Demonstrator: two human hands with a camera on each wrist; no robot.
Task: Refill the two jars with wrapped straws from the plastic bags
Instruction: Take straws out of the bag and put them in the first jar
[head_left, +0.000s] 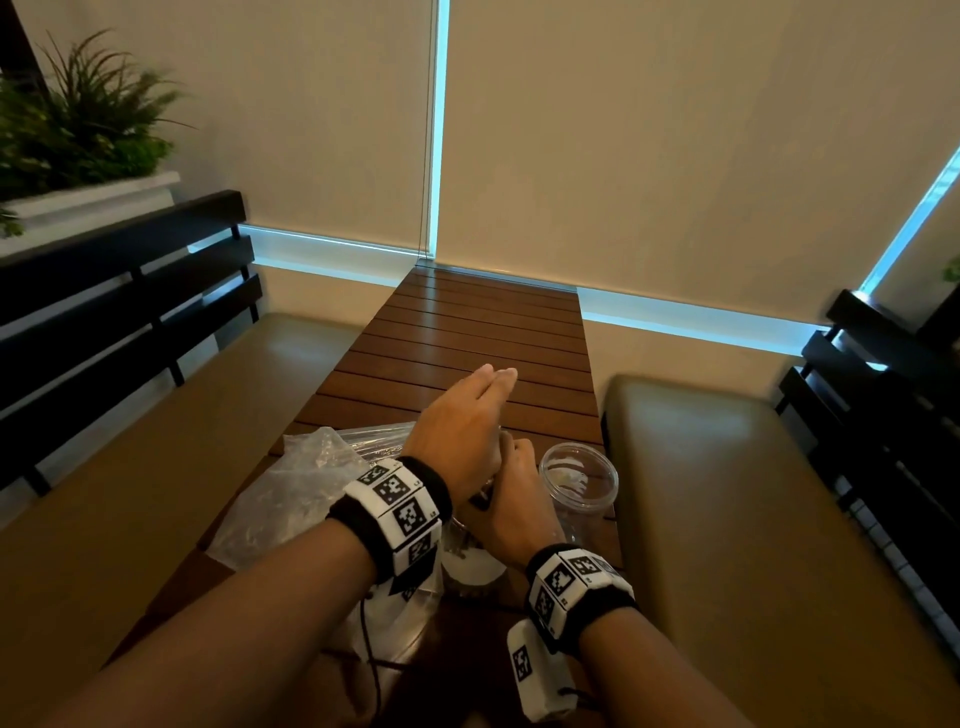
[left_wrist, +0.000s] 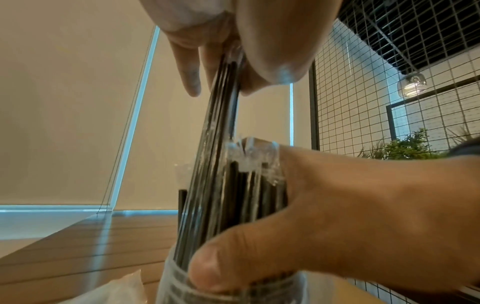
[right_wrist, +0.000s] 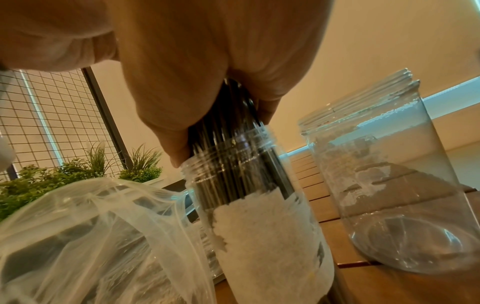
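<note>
From the head view, the left hand (head_left: 457, 421) lies flat, fingers straight, over the right hand (head_left: 511, 499) above the near jar (head_left: 470, 566) — apparently to tamp the load; the second jar (head_left: 579, 480) stands empty beside it on the slatted table (head_left: 467, 332). Left wrist: the right hand's fingers curl round the wrapped straws (left_wrist: 226, 185), bunching them. Right wrist: straws descend into the near jar; a plastic bag (right_wrist: 85, 236) slumps alongside — within reach.
</note>
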